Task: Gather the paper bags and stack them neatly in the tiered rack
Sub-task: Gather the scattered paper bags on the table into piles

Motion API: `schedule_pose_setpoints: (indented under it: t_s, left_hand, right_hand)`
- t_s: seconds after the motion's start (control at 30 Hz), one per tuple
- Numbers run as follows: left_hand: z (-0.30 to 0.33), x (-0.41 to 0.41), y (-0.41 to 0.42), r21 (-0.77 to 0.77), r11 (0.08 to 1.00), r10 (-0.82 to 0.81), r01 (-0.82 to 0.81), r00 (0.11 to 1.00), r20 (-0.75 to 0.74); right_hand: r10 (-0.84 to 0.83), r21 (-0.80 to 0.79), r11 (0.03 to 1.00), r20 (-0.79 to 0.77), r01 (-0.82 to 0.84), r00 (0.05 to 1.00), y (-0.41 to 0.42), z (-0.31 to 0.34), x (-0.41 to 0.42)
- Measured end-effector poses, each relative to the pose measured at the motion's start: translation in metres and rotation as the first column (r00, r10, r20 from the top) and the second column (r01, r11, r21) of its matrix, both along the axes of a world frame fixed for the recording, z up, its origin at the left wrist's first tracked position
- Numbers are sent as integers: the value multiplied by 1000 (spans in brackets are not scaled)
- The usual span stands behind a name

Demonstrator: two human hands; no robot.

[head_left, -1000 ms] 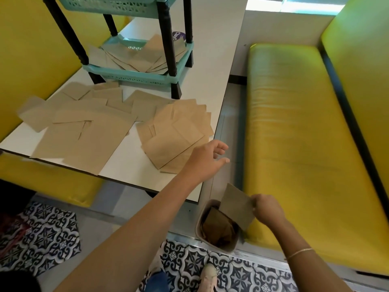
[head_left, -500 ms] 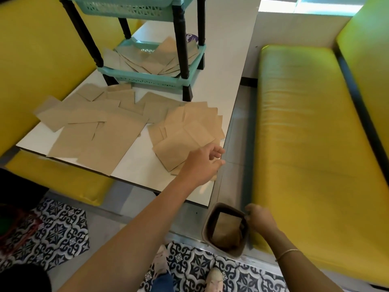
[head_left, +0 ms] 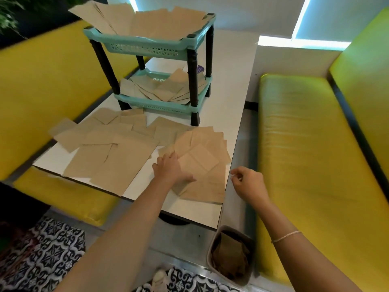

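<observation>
Progress: partway, by my reading. Flat brown paper bags already lie in the top tier (head_left: 151, 24) and the lower tier (head_left: 162, 91) of the mint-green plastic tiered rack with black posts (head_left: 192, 81), fanned rather than squared.
Remaining: two loose spreads on the white rectangular table (head_left: 229, 85); the larger left spread of brown bags (head_left: 109, 152) is untouched, and the right fan of brown bags (head_left: 202, 157) is under the hands.
Left hand (head_left: 170, 169): resting on the right fan's near-left edge, fingers curled at the paper; an actual pinch cannot be told.
Right hand (head_left: 249, 184): just off the table's right edge, beside the fan, fingers loosely curled, holding nothing.
Elsewhere: small brown bin (head_left: 230, 256) on the floor holds crumpled brown paper.
</observation>
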State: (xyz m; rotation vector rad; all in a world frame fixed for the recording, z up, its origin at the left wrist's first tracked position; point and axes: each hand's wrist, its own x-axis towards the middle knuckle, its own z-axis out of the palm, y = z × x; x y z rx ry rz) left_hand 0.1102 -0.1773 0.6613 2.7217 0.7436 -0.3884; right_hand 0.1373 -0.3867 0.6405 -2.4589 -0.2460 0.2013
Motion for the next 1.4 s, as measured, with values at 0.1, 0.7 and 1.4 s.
schedule_pose_setpoints:
  t_s: [0.1,0.7,1.4]
  left_hand:
    - [3,0,2,29,998,-52,52,998,20]
    - [24,6,-29,-395,917,146,-61,971,189]
    - [36,-11,-48,-644,758,255,103,862,438]
  right_hand:
    - [-23,14,1000,-15,23,1000,3,4,-4]
    - [-252,445,836,-212,323,944,-41,33,24]
    - [-278,-279,942,-330,188,902,-98,-101,-56]
